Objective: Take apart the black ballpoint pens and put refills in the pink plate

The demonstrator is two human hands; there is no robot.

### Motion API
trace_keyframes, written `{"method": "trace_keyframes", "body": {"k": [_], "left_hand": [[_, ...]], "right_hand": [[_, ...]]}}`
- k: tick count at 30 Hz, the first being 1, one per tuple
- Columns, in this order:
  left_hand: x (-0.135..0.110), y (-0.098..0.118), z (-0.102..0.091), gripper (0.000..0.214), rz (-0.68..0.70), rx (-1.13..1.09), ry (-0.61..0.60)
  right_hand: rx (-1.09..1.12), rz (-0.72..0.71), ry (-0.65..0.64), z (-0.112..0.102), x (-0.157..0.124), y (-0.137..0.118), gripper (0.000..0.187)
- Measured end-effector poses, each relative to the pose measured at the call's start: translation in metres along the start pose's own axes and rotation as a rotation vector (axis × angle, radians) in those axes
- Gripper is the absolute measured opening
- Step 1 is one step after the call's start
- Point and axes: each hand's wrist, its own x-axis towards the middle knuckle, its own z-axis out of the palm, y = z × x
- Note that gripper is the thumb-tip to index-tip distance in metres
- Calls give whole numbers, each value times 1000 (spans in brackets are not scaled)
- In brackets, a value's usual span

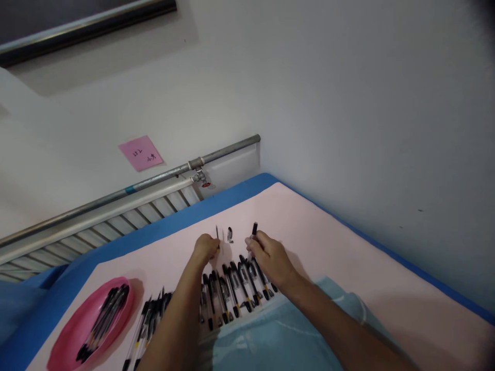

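My left hand (pixel 207 246) is closed in a pinch on a thin pen refill (pixel 217 231), whose dark tip points up past the fingers. In my right hand (pixel 267 252) is a clear pen barrel (pixel 254 229) with a black end, held upright. Between the two hands a black pen cap (pixel 230 235) lies on the pink sheet. Below them runs a row of clear pens with black caps (pixel 235 286), with small loose pen parts (pixel 242 304) at their lower ends. My left forearm hides part of this row.
A pink oval basket (pixel 62 342) with several pens (pixel 104 319) stands at the left. More pens (pixel 149 319) lie beside it. The pink sheet (pixel 328 247) covers a blue table (pixel 266 179) against the wall. A pipe (pixel 228 150) and radiator (pixel 154 208) run behind. Light blue cloth (pixel 270 335) is nearest me.
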Motion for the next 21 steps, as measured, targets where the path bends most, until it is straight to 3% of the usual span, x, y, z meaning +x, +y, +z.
{"method": "trace_keyframes", "body": {"k": [5, 6, 10, 14, 21], "left_hand": [[-45, -2, -37, 11, 12, -433, -18], [-55, -2, -41, 6, 16, -576, -31], [-82, -6, -39, 20, -18, -1133, -123], [-92, -11, -31, 14, -31, -1268, -160], [-96, -21, -28, 17, -40, -1248, -162]], "right_hand": [[-146, -56, -178, 6, -10, -4, 24], [-166, -72, -236, 8, -13, -6, 23], [-210, -168, -415, 16, -26, -13, 17], [-238, -189, -474, 21, -30, -13, 20], [-289, -171, -517, 22, -28, -14, 24]]}}
